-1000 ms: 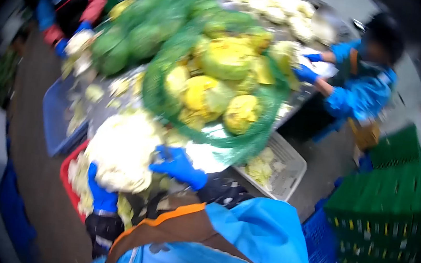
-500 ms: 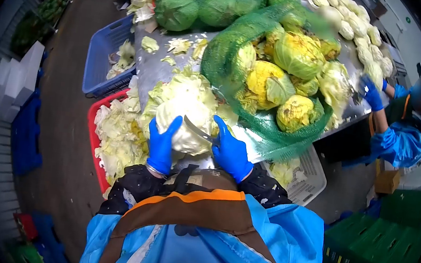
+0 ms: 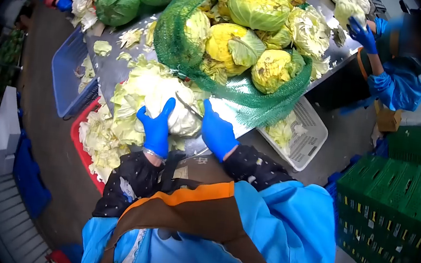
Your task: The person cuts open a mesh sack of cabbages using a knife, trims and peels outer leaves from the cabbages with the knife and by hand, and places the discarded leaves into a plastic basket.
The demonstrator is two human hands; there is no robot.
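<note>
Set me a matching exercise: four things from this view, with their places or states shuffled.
1. Knife
2. Left hand
3. Green netting
4. Crate stack

A. Around yellowed cabbages
B. At the picture's right side
C. In the right hand
D. Gloved, on the pale cabbage

Pairs: 1-C, 2-D, 3-A, 4-B

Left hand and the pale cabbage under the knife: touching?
Touching. The head view shows the left hand spread against the pale cabbage's near side, no gap showing.
</note>
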